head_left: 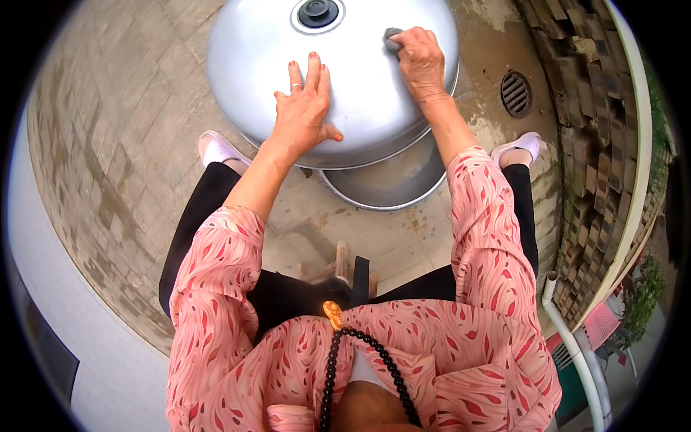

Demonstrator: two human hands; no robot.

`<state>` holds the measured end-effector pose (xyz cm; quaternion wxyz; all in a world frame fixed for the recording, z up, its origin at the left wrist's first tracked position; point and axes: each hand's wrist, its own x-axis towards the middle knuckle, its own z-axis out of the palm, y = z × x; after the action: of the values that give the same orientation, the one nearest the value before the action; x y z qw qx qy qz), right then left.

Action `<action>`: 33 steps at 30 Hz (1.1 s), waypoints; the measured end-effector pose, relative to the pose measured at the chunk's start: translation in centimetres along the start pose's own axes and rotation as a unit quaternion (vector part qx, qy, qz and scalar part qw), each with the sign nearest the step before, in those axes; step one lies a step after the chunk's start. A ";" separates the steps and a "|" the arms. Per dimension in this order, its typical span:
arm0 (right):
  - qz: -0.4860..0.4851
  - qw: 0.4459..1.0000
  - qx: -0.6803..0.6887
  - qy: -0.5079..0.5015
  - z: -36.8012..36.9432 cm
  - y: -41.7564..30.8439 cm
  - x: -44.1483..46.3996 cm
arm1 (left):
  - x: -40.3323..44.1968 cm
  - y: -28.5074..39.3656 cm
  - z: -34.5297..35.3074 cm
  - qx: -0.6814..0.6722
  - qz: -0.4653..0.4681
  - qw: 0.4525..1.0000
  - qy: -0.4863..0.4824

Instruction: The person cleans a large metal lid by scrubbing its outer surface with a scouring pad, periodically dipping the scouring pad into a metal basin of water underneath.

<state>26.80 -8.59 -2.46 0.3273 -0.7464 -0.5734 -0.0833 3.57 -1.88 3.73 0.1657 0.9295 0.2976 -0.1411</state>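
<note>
A large silver domed lid [360, 79] with a black knob [317, 12] lies over a metal basin [389, 189], whose rim shows below it. My left hand [306, 108] rests on the lid's near left part with its fingers spread, and a ring is on one finger. On the right side of the lid, my right hand [422, 63] has its fingers closed round a small grey scrubbing pad [392, 39], which touches the lid's surface.
A round floor drain [516, 93] lies right of the lid, beside a stacked brick wall [594, 158]. My shoes [219, 149] stand on both sides of the basin. Wooden legs [342, 261] show between my knees. A white pipe [576, 345] is at lower right.
</note>
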 end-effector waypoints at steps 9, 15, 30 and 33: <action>-0.043 0.993 0.097 -0.049 3.2 -7.2 0.5 | 0.3 0.4 -0.7 0.004 -0.001 1.000 -0.004; 0.089 0.991 -0.094 0.016 3.5 0.6 5.4 | 0.3 0.6 -1.1 0.015 -0.004 1.000 -0.014; -0.013 0.996 0.086 0.001 4.8 -6.7 2.0 | 0.5 0.5 -0.8 0.017 -0.011 0.999 -0.025; -0.082 0.988 0.119 -0.044 2.2 -5.6 -0.1 | 0.3 0.2 -0.4 0.011 -0.006 1.000 -0.018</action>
<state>21.08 -6.69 -1.96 0.3806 -0.6551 -0.6526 -0.0081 4.02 -1.71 4.05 0.1598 0.9267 0.2986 -0.1626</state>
